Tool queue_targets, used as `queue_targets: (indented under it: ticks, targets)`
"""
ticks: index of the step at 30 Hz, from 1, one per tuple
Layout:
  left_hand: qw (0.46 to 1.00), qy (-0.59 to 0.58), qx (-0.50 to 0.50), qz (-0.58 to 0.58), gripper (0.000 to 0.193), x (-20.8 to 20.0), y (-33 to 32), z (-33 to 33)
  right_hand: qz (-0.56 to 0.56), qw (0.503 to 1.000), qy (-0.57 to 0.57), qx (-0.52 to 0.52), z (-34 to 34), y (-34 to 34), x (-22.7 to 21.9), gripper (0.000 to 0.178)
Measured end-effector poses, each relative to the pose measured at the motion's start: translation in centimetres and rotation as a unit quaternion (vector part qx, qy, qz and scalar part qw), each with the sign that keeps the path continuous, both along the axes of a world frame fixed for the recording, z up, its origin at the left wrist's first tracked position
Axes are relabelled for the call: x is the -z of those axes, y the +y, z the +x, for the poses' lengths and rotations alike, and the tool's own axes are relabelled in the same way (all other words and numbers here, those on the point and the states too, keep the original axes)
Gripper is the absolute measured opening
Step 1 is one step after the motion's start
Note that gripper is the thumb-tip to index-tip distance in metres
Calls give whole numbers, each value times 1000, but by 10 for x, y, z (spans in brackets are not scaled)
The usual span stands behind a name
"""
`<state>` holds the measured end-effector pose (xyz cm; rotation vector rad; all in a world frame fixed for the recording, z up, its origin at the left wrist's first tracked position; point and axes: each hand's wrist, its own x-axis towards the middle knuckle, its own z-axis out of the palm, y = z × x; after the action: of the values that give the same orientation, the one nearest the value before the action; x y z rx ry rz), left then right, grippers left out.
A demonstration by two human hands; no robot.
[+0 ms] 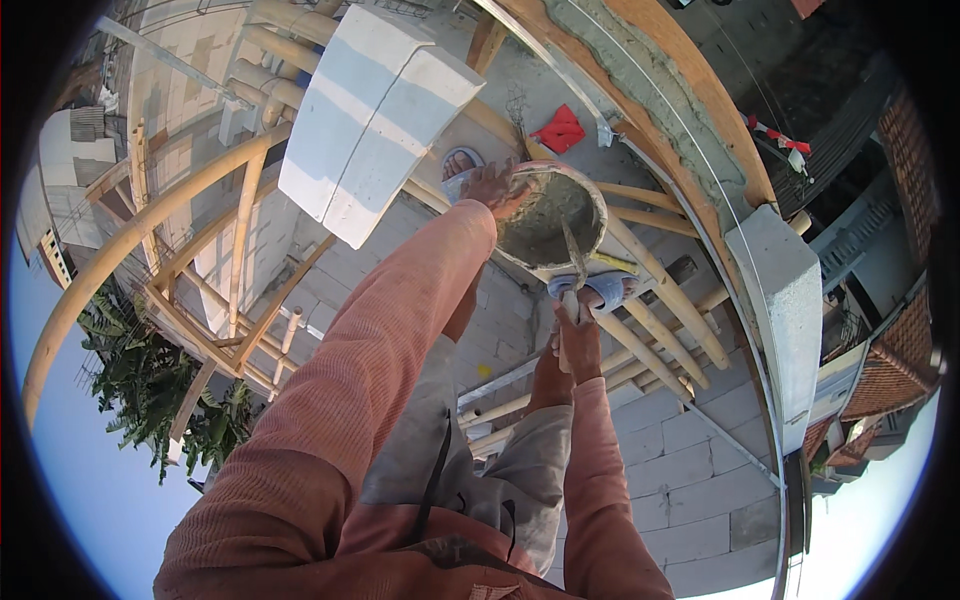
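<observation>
A round bucket of wet grey mortar sits between my feet. My left hand holds its rim on the left side, with the fingers reaching over the edge. In my right hand, closed round the handle, is a trowel. Its mortar-coated blade points away from me and dips into the bucket. Beneath the bucket, its support is mostly hidden.
Bamboo poles run under my sandalled feet. A large pale block stack stands at the left. Along the right curves a wall top with mortar, a taut string and a pale block. A red scrap lies beyond the bucket.
</observation>
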<state>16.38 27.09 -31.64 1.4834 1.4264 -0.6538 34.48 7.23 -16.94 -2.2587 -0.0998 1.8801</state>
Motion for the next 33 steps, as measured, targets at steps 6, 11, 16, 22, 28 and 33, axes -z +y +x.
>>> queue_targets:
  ticks: [6,11,16,22,28,33]
  targets:
    - [1000,13,4,14,87,-19,-11,4,17,999,-2,-33,16,-7,6,40]
    - [988,64,105,97,77,-44,-7,-16,96,979,-85,-160,13,-29,45,52]
    - [994,-34,-31,95,78,-102,-53,-53,-5,988,8,-156,9,19,31,55]
    - [992,-13,-119,-28,87,-266,-134,-70,72,875,-124,-462,33,27,40,50]
    - [991,78,-112,12,86,-297,-174,-49,-21,910,-146,-388,32,51,38,54]
    - [991,77,-49,98,80,-258,-160,-36,-57,909,-126,-392,35,38,48,53]
